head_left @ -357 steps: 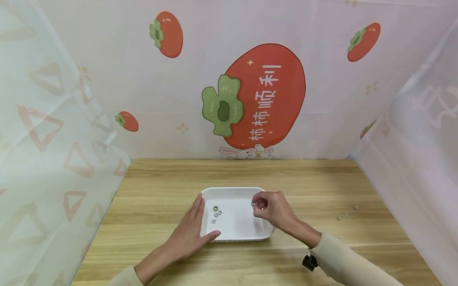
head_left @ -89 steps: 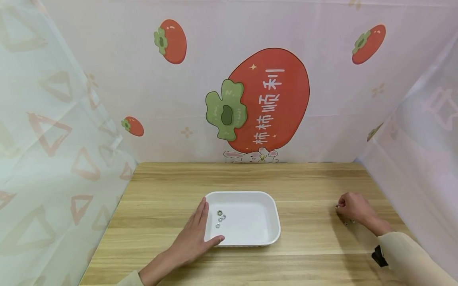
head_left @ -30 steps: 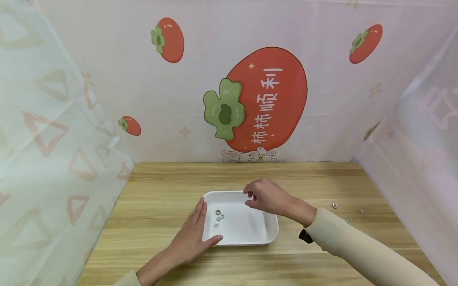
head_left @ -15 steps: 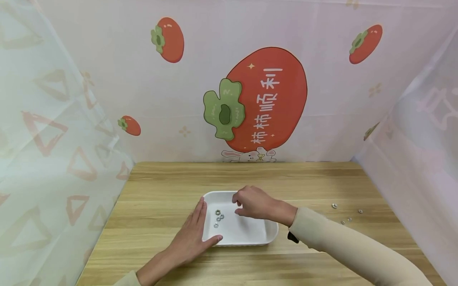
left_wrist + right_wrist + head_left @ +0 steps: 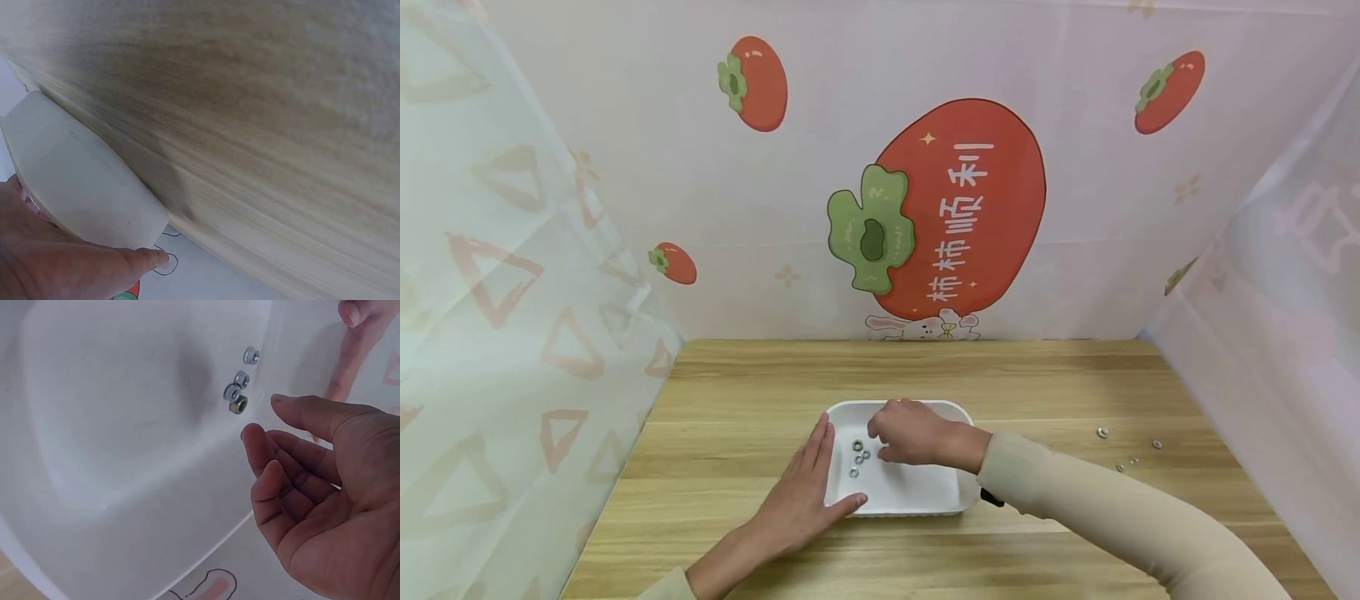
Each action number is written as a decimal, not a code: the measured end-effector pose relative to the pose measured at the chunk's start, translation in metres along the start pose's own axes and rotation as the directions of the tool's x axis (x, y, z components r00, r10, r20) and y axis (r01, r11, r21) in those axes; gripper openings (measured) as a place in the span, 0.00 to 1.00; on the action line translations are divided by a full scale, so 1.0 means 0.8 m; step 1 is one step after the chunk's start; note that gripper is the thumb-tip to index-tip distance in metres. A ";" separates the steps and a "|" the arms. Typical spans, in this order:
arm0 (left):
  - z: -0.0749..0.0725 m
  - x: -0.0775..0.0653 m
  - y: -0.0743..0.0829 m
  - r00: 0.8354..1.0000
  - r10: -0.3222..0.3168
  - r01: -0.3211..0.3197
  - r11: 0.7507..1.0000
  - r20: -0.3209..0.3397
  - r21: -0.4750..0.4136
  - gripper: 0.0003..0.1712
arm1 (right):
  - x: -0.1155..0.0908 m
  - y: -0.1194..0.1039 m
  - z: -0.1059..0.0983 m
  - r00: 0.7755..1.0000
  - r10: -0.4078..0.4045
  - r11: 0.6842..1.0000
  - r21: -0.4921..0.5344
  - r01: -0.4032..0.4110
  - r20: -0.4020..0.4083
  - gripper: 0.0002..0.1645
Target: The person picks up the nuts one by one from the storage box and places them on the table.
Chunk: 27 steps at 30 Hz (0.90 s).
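A white tray (image 5: 917, 510) sits on the wooden table, with several small metal nuts (image 5: 858, 458) grouped near its left end. One nut (image 5: 239, 405) is yellowish and larger; the others look silver. My left hand (image 5: 797, 496) rests along the tray's left side, fingers straight and thumb at the front rim. Over the tray, just right of the nuts, hovers my right hand (image 5: 910, 432). In the right wrist view its thumb and loosely bent fingers (image 5: 265, 481) stand apart, with nothing between them.
Several more small nuts (image 5: 1102, 432) lie spread on the table (image 5: 1037, 375) to the right of the tray. A printed cloth backdrop (image 5: 737, 192) with persimmon pictures rises behind the table and along both sides.
Earlier my right hand held a nut over the tray, then was at the table's right. One more nut lies there now. The hand has come back over the tray, moving left. Left hand unchanged.
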State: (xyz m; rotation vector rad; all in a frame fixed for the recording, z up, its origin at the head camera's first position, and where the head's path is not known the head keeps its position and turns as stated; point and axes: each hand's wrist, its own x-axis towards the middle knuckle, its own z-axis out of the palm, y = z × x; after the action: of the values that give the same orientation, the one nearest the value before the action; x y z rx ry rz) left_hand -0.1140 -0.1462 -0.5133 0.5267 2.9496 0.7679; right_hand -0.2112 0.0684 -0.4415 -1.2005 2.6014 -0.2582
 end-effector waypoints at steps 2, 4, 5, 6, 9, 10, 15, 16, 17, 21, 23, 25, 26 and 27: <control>0.000 0.000 0.000 1.000 0.001 -0.001 1.000 0.001 -0.001 0.66 | 0.003 0.000 0.003 1.000 0.000 1.000 -0.008 0.000 0.002 0.17; 0.000 0.000 0.000 1.000 0.001 -0.001 1.000 0.000 -0.004 0.66 | 0.006 0.000 0.006 1.000 0.003 1.000 -0.010 -0.003 0.005 0.16; 0.000 0.000 0.000 1.000 0.002 -0.002 1.000 -0.001 -0.004 0.66 | 0.007 0.000 0.007 1.000 0.006 1.000 -0.015 -0.005 0.007 0.16; 0.000 -0.001 0.000 1.000 0.002 -0.002 1.000 -0.001 -0.005 0.66 | 0.008 0.000 0.008 1.000 0.004 1.000 -0.020 -0.003 0.007 0.16; 0.000 -0.001 0.001 1.000 0.001 -0.001 1.000 -0.001 -0.004 0.66 | 0.012 0.001 0.012 1.000 -0.009 0.999 -0.043 0.009 0.004 0.13; 0.000 -0.001 0.001 1.000 0.001 -0.001 1.000 0.000 -0.003 0.66 | 0.013 0.001 0.014 1.000 -0.015 0.998 -0.054 0.015 0.001 0.11; -0.001 -0.001 0.001 1.000 0.001 -0.001 1.000 0.007 0.002 0.66 | 0.020 0.006 0.028 1.000 -0.031 0.994 -0.101 0.030 -0.005 0.05; -0.001 -0.001 0.001 1.000 0.000 0.000 1.000 0.008 0.003 0.66 | 0.021 0.007 0.030 1.000 -0.030 0.994 -0.107 0.029 -0.006 0.07; -0.001 -0.001 0.002 1.000 0.000 0.000 1.000 0.008 0.002 0.66 | 0.022 0.007 0.032 1.000 -0.029 0.993 -0.110 0.028 -0.008 0.10; -0.001 -0.001 0.002 1.000 0.002 -0.002 1.000 0.007 0.000 0.66 | 0.025 0.010 0.038 0.999 -0.031 0.992 -0.123 0.028 -0.023 0.15; -0.001 -0.001 0.002 1.000 0.003 -0.003 1.000 0.005 0.002 0.66 | 0.027 0.009 0.040 0.999 -0.039 0.991 -0.129 0.034 -0.034 0.15; -0.001 -0.001 0.001 1.000 0.005 -0.005 1.000 0.005 0.005 0.66 | 0.029 0.008 0.041 0.998 -0.053 0.989 -0.141 0.046 -0.043 0.15; 0.000 -0.001 0.001 1.000 0.005 -0.005 1.000 0.005 0.007 0.66 | 0.031 0.007 0.042 0.997 -0.059 0.988 -0.147 0.052 -0.044 0.15; 0.000 -0.001 0.001 1.000 0.006 -0.006 1.000 0.006 0.008 0.66 | 0.032 0.006 0.043 0.997 -0.063 0.987 -0.151 0.056 -0.042 0.15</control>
State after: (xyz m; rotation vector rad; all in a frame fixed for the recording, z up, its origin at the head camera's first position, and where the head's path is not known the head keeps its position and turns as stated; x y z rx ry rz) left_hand -0.1134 -0.1460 -0.5127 0.5375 2.9484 0.7538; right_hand -0.2199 0.0502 -0.4793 -1.3392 2.6687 -0.1049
